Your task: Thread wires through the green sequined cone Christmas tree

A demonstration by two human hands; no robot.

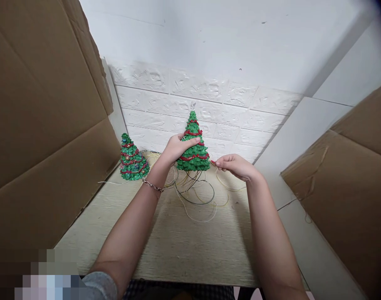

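Gripping a green Christmas tree figure (193,161) upright, the left hand (176,147) is closing around its left side, thumb lying across the front, while the right hand (236,166) is pinching a small red piece (212,162) just beside the lower right edge.

From the left, a creased brown cardboard sheet (46,91) is standing like a wall. Next, a smaller glittery tree (133,162) is sitting on the table, its cone wrapped in red garlands and dotted with tiny baubles. A linked metal bracelet (153,186) is circling the left wrist. At the centre, the held tree is showing layered, ruffled branches, red swags and a pale, see-through tip (193,106). Beneath it, thin yellow, white and dark wires (206,203) are looping over the pale, wood-grained tabletop (203,250). Behind, white wall panels (196,85) are showing a rough brick relief. Farther right, more cardboard (349,171) is leaning inward.

Fingers are hiding part of the held tree, and the left forearm is covering some wires. The red piece is too small to identify; whether it is touching the tree cannot be told. Pixelated blocks are masking the lower left corner, and the frame is cutting off both arms.
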